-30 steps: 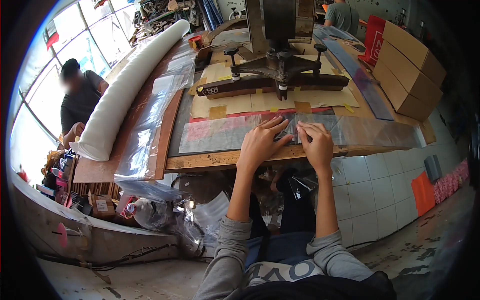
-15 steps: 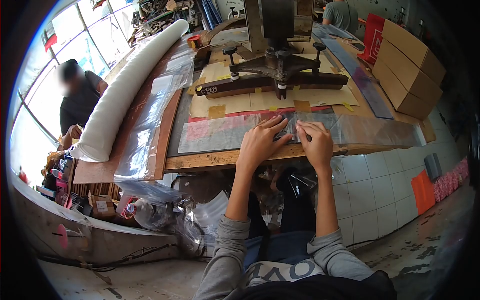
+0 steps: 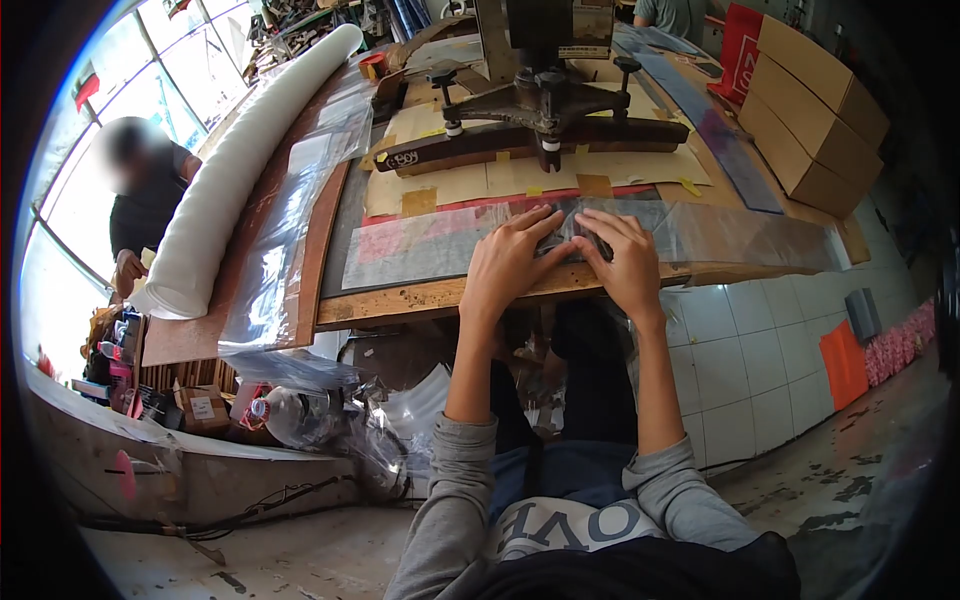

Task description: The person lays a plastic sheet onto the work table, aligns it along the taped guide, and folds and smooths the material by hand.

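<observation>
A long clear plastic sheet (image 3: 740,236) lies along the front edge of the wooden table (image 3: 400,300), over a grey surface with a red strip at its back. My left hand (image 3: 512,258) rests on the plastic, fingers spread forward and thumb pointing inward. Beside it on the right, my right hand (image 3: 622,258) lies on the same sheet with its fingers apart, its thumb near the left thumb. Neither hand grips anything visible. Just beyond them, the dark metal press bar (image 3: 460,148) is raised over tan boards (image 3: 460,185).
A thick white roll (image 3: 240,180) and glossy plastic film (image 3: 265,270) lie on the left. Cardboard boxes (image 3: 810,120) and a red bag (image 3: 738,55) stand on the right. One person (image 3: 145,200) is at the far left, another (image 3: 672,15) at the back.
My right hand has opened, its fingers now spread and its thumb moved toward my left hand. The view has shifted slightly, and the person on the left has moved a little.
</observation>
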A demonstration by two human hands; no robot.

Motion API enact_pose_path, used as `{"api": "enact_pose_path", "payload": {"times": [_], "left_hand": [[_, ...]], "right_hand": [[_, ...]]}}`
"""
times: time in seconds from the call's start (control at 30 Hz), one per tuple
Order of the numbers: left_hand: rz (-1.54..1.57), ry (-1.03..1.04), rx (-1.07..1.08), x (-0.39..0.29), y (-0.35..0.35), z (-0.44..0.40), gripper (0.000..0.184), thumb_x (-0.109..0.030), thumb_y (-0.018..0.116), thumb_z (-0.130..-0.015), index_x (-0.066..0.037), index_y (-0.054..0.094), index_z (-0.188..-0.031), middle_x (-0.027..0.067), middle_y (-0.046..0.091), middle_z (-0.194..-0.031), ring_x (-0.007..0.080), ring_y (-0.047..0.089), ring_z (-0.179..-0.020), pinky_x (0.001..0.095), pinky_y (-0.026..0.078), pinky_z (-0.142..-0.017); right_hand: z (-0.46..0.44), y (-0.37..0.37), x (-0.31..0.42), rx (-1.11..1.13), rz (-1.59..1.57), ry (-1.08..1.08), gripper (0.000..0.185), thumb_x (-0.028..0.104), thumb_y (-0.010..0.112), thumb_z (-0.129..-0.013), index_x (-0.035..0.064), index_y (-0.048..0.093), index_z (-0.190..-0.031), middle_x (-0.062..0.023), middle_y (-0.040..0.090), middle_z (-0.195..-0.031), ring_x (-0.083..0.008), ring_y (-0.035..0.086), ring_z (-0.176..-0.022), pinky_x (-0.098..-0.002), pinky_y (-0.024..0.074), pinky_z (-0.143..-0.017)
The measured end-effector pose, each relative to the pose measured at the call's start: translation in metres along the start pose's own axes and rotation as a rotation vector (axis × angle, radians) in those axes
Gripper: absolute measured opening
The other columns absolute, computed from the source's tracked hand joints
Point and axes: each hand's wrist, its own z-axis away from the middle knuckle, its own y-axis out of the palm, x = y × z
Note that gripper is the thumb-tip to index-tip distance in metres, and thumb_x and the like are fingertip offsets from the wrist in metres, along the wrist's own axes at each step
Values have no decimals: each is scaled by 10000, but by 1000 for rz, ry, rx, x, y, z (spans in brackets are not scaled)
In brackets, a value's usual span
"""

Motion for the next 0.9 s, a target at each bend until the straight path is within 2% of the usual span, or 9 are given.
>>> {"api": "enact_pose_path", "payload": {"times": [0.17,0.27,0.3,0.37,0.47,0.57,0.7,0.8,0.9], "left_hand": [[-224,18,-257,-1,-4,-3,296,-328,514,-898,-78,627,-1007,113,653,-983,319,616,-894,417,437,-835],[-136,-253,-255,7,1,-1,237,-275,483,-909,-61,583,-903,109,641,-888,301,607,-841,409,390,-848],[-179,-239,-227,12,4,1,169,-189,469,-902,-54,569,-893,109,639,-893,301,608,-844,416,407,-817],[-207,-244,-214,18,9,1,149,-177,483,-895,-66,573,-937,107,646,-913,307,609,-859,417,419,-809],[-187,-216,-239,22,10,1,135,-154,508,-876,-74,586,-953,96,650,-932,302,611,-872,414,432,-798],[-198,-206,-289,20,11,1,110,-146,547,-835,-76,596,-904,68,640,-892,272,605,-865,403,426,-795],[-246,-245,-267,19,9,-1,95,-157,571,-813,-98,611,-876,42,626,-906,245,594,-881,399,420,-799],[-315,-226,-218,20,8,-1,159,-169,581,-813,-116,622,-957,37,612,-962,224,582,-925,428,413,-808],[-409,-250,-140,13,4,-8,337,-240,588,-831,-187,592,-1164,32,609,-1015,235,571,-1010,453,419,-798]], "right_hand": [[-1,-5,-2,91,-45,-29,291,273,652,-807,103,671,-1042,-59,612,-1134,-247,525,-1003,-353,403,-898],[-6,-6,0,132,-106,13,283,204,665,-793,98,665,-1056,-63,617,-1119,-260,513,-968,-354,420,-878],[-8,-6,1,128,-116,4,254,179,664,-791,85,664,-1027,-67,622,-1092,-264,512,-955,-355,424,-866],[-12,-6,6,120,-137,-14,195,130,662,-787,59,663,-969,-76,633,-1039,-271,510,-929,-358,432,-843],[-24,-4,11,73,-159,-38,91,95,639,-803,22,620,-854,-87,629,-914,-272,525,-906,-363,444,-781],[-34,1,11,-185,-241,-117,96,75,627,-813,6,565,-788,-99,599,-826,-277,548,-871,-372,454,-739],[-28,3,8,-267,-273,-143,71,57,612,-829,8,566,-806,-106,589,-813,-275,569,-850,-358,466,-714],[-25,3,6,-335,-304,-90,69,59,604,-843,10,566,-812,-108,591,-816,-267,579,-837,-340,466,-717],[-29,-6,2,-377,-377,17,76,72,593,-863,13,570,-821,-110,598,-834,-246,587,-815,-319,468,-722]]}}
